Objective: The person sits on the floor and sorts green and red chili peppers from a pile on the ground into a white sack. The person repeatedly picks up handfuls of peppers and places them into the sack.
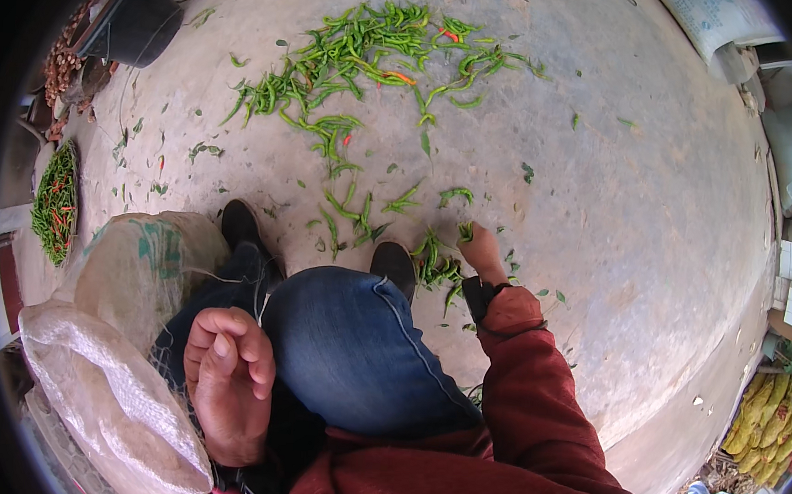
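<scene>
My right hand (481,253) reaches down to the concrete floor beside my right shoe, its fingers closed around a small bunch of green chili peppers (465,232). Just beside it lies a small heap of green chilies (440,267). My left hand (229,380) is raised in front of my left thigh, palm up with curled fingers and the thumb against them; nothing shows in it. Left of that hand stands a woven plastic sack (154,258) with green print, its pale mouth rolled open. More loose chilies (364,210) lie ahead of my shoes.
Farther out spreads a large pile of green chilies (362,45) with a few red ones. A black bucket (131,18) stands far left, above a full basket of chilies (56,202). Yellow leaves (769,424) are stacked at right; a white sack (718,22) lies top right.
</scene>
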### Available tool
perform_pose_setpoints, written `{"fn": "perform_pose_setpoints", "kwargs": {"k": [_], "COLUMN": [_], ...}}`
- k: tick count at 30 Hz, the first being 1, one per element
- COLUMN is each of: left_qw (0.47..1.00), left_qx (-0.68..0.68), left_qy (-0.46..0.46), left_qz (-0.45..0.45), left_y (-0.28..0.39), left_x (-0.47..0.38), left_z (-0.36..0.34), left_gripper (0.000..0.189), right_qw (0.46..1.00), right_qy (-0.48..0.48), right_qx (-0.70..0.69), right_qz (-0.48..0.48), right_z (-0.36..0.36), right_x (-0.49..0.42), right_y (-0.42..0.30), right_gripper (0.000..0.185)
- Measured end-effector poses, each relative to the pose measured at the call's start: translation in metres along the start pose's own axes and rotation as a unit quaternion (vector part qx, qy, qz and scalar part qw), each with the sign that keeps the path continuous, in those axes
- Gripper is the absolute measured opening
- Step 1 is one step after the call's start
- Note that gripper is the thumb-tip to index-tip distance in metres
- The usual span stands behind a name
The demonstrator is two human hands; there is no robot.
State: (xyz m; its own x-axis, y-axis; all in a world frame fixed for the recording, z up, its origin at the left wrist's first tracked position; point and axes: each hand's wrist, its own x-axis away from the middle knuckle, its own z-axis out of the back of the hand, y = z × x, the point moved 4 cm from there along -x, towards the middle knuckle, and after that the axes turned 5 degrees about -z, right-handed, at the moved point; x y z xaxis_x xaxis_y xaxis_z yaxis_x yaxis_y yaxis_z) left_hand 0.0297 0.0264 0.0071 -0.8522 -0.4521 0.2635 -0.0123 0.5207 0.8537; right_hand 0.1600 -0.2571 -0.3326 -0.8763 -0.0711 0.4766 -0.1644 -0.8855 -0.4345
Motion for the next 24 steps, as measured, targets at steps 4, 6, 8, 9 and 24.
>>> {"fn": "perform_pose_setpoints", "kwargs": {"k": [4,6,8,9,24], "left_qw": [1.0,1.0,1.0,1.0,0.998], "left_qx": [-0.007,-0.003,0.006,0.004,-0.057], "left_qy": [-0.008,-0.013,-0.016,-0.021,-0.027], "left_qz": [0.0,0.001,0.008,0.01,0.0], "left_y": [0.001,0.0,-0.001,0.0,0.002], "left_x": [-0.001,-0.001,-0.003,-0.003,0.002], "left_z": [-0.001,-0.002,-0.002,-0.002,-0.002], "left_gripper": [0.022,0.022,0.022,0.022,0.017], "right_qw": [0.998,0.996,0.992,0.991,0.928], "right_qy": [0.05,0.051,0.034,0.02,-0.048], "right_qx": [0.028,0.076,0.122,0.132,-0.356], "right_qz": [-0.014,-0.008,-0.019,-0.022,-0.099], "right_z": [0.016,0.023,0.026,0.026,0.07], "right_x": [-0.029,-0.043,-0.052,-0.056,-0.038], "right_y": [-0.02,-0.032,-0.038,-0.042,-0.015], "right_gripper": [0.026,0.027,0.027,0.027,0.022]}}
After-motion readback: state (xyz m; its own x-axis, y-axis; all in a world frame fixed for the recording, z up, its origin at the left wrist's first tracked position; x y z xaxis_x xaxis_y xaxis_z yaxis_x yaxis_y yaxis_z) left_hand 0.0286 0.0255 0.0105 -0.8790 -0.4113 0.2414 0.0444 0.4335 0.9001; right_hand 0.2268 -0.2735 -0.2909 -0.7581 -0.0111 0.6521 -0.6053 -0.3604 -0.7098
